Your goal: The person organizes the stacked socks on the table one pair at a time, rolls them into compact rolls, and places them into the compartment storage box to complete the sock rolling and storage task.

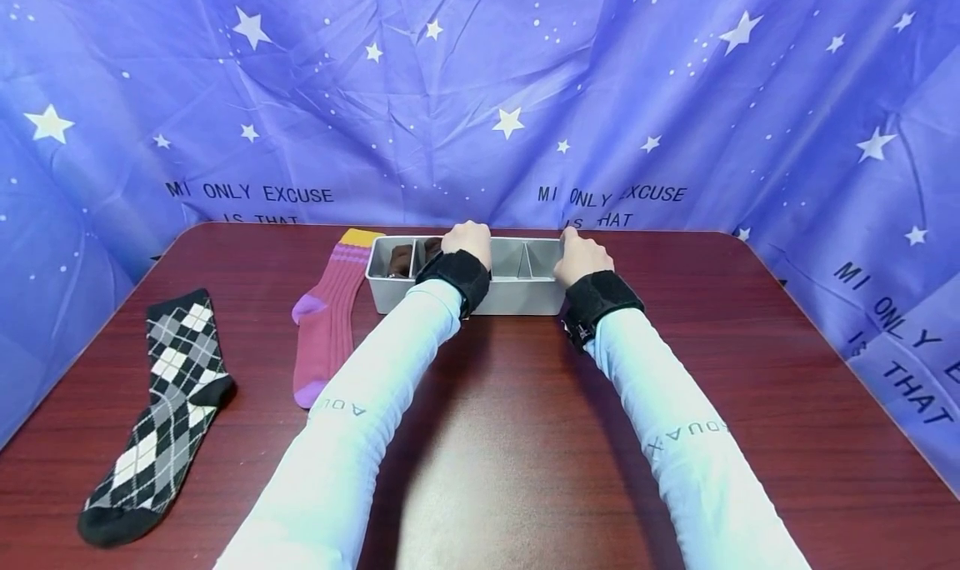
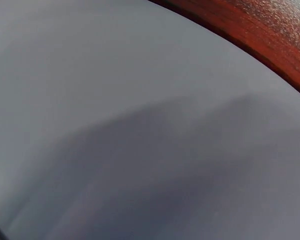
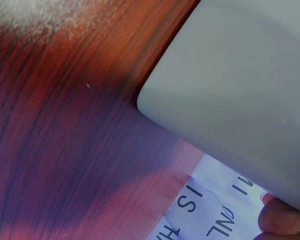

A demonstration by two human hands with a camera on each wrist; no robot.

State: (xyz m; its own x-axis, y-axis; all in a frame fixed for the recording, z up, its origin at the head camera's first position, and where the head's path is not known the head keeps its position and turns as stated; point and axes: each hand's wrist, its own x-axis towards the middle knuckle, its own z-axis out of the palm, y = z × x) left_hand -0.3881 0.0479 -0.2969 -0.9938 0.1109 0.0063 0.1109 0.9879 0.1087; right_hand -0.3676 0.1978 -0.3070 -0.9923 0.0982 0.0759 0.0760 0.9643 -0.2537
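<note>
A grey divided box (image 1: 517,297) stands near the table's far edge. My left hand (image 1: 468,243) lies over its middle with the knuckles by the far rim; its fingers are hidden, and I cannot tell whether they grip anything. At the box's right end my right hand (image 1: 583,257) holds the rim. Its fingertips (image 3: 282,216) show curled by the box's end wall in the right wrist view. Dark brown cloth (image 1: 401,259) lies in the leftmost compartment, with more beside it. The left wrist view is filled by the box's grey wall (image 2: 115,75).
A pink sock (image 1: 326,328) with purple heel and yellow cuff lies left of the box, partly behind my left sleeve. Further left is a black, grey and white argyle sock (image 1: 168,403). A blue star-printed curtain (image 1: 480,95) hangs behind the reddish-brown table (image 1: 750,370).
</note>
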